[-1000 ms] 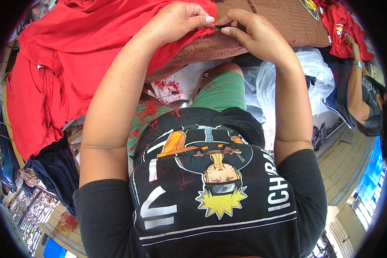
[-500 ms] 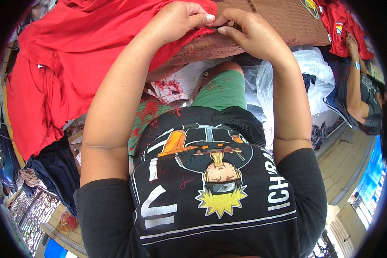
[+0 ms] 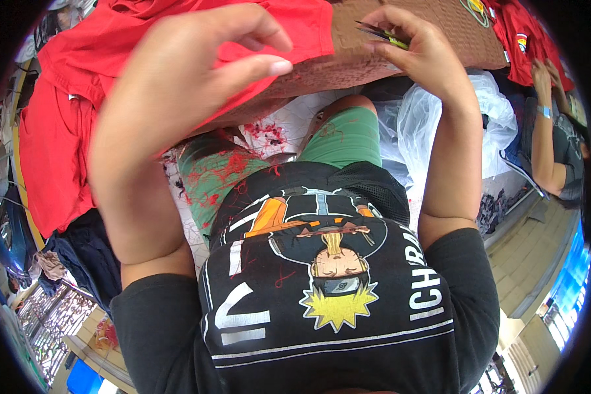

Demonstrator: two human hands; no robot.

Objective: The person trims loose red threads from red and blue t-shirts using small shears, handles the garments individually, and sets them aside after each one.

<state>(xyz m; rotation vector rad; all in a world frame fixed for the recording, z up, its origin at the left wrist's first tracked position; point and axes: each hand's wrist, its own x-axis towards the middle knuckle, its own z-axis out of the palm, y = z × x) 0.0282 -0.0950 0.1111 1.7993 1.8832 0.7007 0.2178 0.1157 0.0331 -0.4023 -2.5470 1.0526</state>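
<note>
Thread snips with dark pointed blades and a yellow-green part sit in my right hand, fingers curled round them at the brown padded surface. The blades point left and look slightly apart. My left hand is raised over the red cloth, fingers and thumb spread with nothing between them, partly smeared by motion. That red cloth, apparently a garment, spreads across the surface and hangs down at the left; my left hand and forearm hide part of it.
A brown textured pad lies under the cloth. Red thread scraps cover my green shorts and the floor. Clear plastic bags lie at the right. A co-worker's arm reaches to another red garment at the far right.
My left hand has let go of the red cloth's edge and moved left and nearer. The right hand has drawn slightly right, away from the cloth, bringing the snips into plain sight.
</note>
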